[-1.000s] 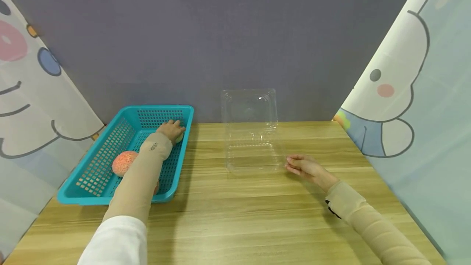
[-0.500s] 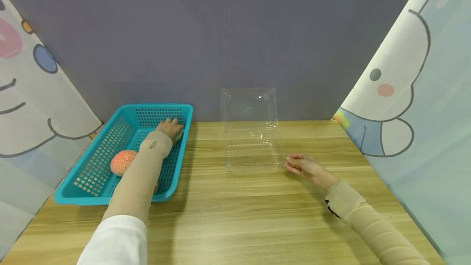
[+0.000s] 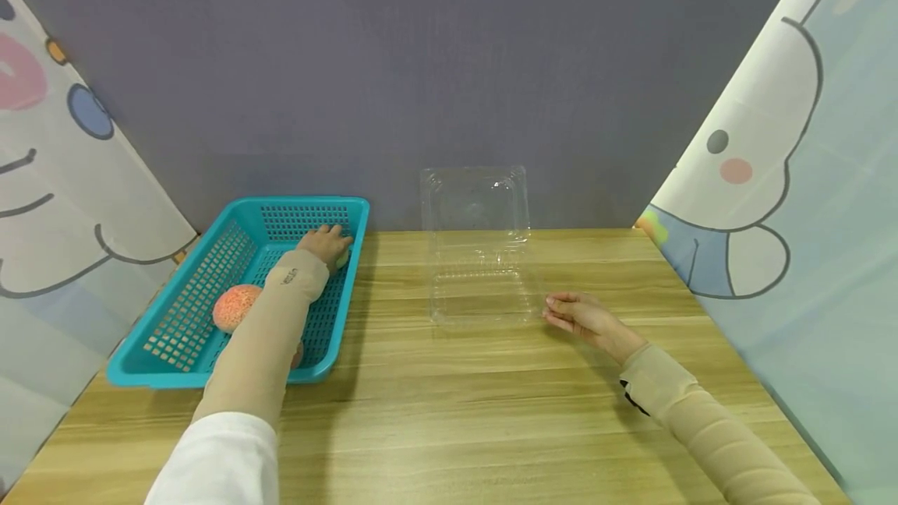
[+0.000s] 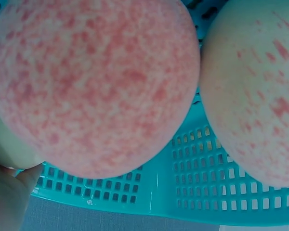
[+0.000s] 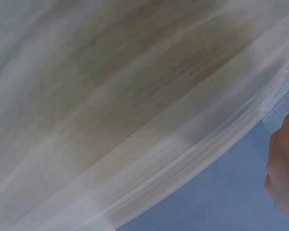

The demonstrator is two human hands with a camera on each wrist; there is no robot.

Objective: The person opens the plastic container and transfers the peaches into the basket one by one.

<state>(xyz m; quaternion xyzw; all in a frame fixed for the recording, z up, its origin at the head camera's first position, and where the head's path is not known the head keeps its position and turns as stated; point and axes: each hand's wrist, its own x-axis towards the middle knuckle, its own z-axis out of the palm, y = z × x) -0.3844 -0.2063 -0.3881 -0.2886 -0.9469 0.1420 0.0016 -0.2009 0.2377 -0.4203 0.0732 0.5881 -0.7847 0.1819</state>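
Inside the turquoise basket (image 3: 354,279), toward its far right corner, my left hand (image 3: 324,246) curls over a pale green peach (image 3: 342,259). Only a little of that peach shows beside the fingers. A pink-orange peach (image 3: 235,308) lies left of the forearm, and the sleeve partly covers another peach (image 3: 298,354). The left wrist view shows a large pink-speckled peach (image 4: 96,86) close up, with a paler red-streaked peach (image 4: 255,91) to its right. My right hand (image 3: 582,319) pinches the near right edge of a clear plastic clamshell box (image 3: 484,298), its lid raised.
A wood-grain table (image 3: 449,419) bears the basket and the box. Behind it rises a grey wall (image 3: 449,61). Cartoon-printed curtains stand at both sides, the right curtain (image 3: 814,256) running along the table's edge.
Both hands stay almost where they were. The view shifts slightly; the basket, peaches and clamshell box keep their places.
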